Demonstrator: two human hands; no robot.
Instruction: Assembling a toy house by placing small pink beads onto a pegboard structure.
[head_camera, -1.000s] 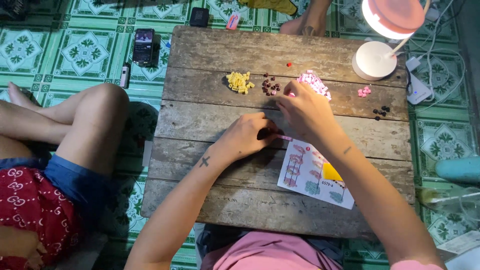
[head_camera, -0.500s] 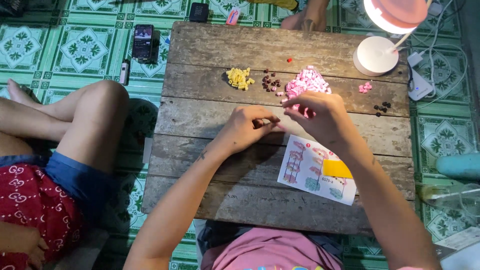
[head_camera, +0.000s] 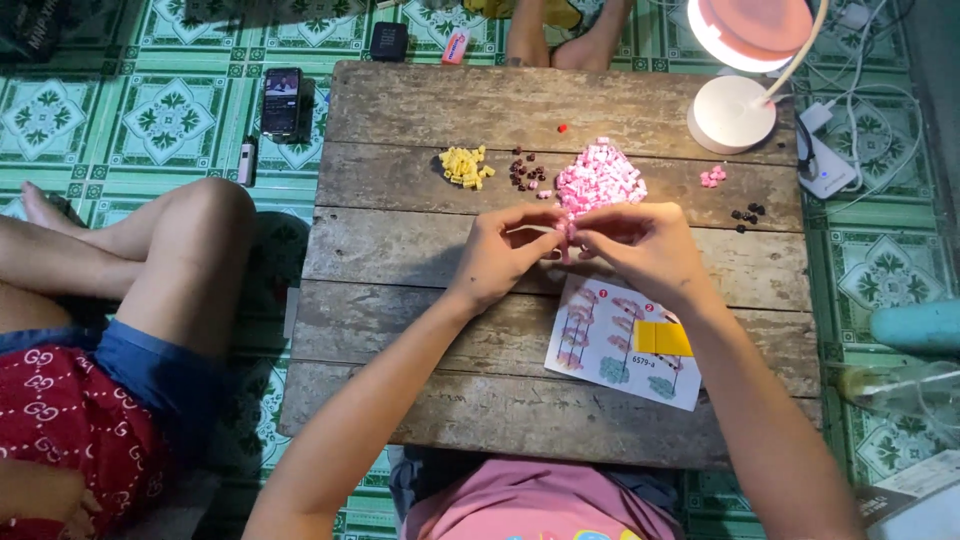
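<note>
Wooden planks form the counter (head_camera: 420, 110), seen from the head view looking straight down. Both hands meet above its middle: the left hand (head_camera: 500, 255) and the right hand (head_camera: 645, 245) are each closed to a narrow pinch on a small pink piece (head_camera: 568, 232) held between the fingertips of both. The piece is too small to tell its exact shape. Just beyond the hands lies a heap of pink bricks (head_camera: 600, 175), with a small yellow heap (head_camera: 463, 165) and a scatter of dark brown bricks (head_camera: 527, 172) to its left, all resting on the counter. A single red brick (head_camera: 562, 128) lies farther back. A few pink bricks (head_camera: 712, 177) and dark ones (head_camera: 745, 213) lie apart to the right, near the round base of a pink lamp (head_camera: 735, 110). An instruction sheet (head_camera: 625, 345) lies flat near the right forearm. Another person's bent leg (head_camera: 190, 250) rests on the green tiled floor (head_camera: 170, 120) to the left, where a phone (head_camera: 281, 100) lies.
</note>
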